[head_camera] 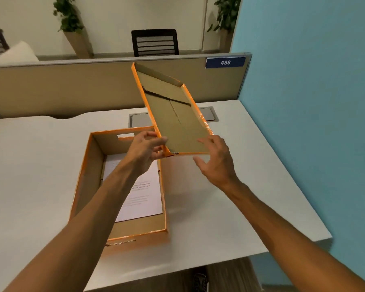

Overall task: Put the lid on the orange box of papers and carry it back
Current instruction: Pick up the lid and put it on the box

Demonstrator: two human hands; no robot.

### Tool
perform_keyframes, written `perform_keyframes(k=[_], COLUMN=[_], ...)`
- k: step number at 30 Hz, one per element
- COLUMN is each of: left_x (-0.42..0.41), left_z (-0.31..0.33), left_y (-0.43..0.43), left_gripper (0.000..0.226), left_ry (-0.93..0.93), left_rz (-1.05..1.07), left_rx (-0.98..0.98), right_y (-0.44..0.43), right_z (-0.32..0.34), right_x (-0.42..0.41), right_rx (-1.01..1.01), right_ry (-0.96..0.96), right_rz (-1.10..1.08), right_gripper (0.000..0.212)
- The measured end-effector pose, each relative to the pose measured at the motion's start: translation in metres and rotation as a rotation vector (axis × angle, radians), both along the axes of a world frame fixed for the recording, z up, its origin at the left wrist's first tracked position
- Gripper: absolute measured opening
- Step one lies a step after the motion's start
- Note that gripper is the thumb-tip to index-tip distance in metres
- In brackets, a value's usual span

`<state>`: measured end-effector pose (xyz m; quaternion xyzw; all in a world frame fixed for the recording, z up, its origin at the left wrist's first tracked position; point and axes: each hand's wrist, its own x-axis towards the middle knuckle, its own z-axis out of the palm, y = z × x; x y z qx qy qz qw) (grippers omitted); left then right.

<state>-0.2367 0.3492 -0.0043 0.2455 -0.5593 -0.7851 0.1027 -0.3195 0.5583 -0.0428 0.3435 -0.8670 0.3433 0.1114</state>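
Though tilted, cardboard lid (pixel 173 114) above rectangular orange box (pixel 86 175).

- Single view, taken from a head-worn wide-angle camera that looks forward and steeply down along both forearms.
- Close range: the left hand (pixel 144 151) and right hand (pixel 216 161) sit near frame centre, the forearms entering from the bottom corners.
- Below and left of the fingers, the desk (pixel 30 165) fills the lower half of the frame.
- Beyond the fingers, the view faces a partition (pixel 72 87) with a wall behind; straight edges bow outward toward the frame margins.
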Motion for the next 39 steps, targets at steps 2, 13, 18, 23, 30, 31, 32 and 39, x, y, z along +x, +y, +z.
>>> perform_keyframes(k=[2, 13, 18, 23, 30, 31, 32, 39], left_x=[0.018, 0.113, 0.133, 0.133, 0.129, 0.131, 0.133, 0.145], left_z=[0.013, 0.07, 0.083, 0.091, 0.059, 0.054, 0.048, 0.014], left_y=[-0.001, 0.002, -0.002, -0.009, -0.027, -0.027, -0.026, -0.031], left_gripper=[0.034, 0.041, 0.043, 0.045, 0.056, 0.056, 0.061, 0.054], left_ry=[0.02, 0.074, 0.1, 0.201, 0.095, 0.077, 0.061, 0.018], left_rz=[0.017, 0.123, 0.135, 0.152, 0.087, 0.055, 0.034, 0.08], left_rx=[-0.015, -0.08, -0.117, -0.179, -0.102, -0.07, -0.039, 0.184], right_y=[-0.016, -0.07, -0.08, -0.083, -0.079, -0.077, -0.075, -0.065], right_z=[0.006, 0.041, 0.049, 0.069, 0.106, 0.11, 0.113, 0.112], right_x=[0.03, 0.118, 0.134, 0.139, 0.147, 0.146, 0.145, 0.132], right_rx=[0.019, -0.177, -0.258, -0.44, -0.695, -0.753, -0.827, -1.088], right_ry=[0.076, 0.124, 0.163, 0.179, -0.21, -0.296, -0.395, -0.883], right_rz=[0.052, 0.172, 0.186, 0.17, 0.072, 0.1, 0.133, 0.205], right_gripper=[0.058, 0.058, 0.036, 0.029, 0.014, 0.014, 0.015, 0.035])
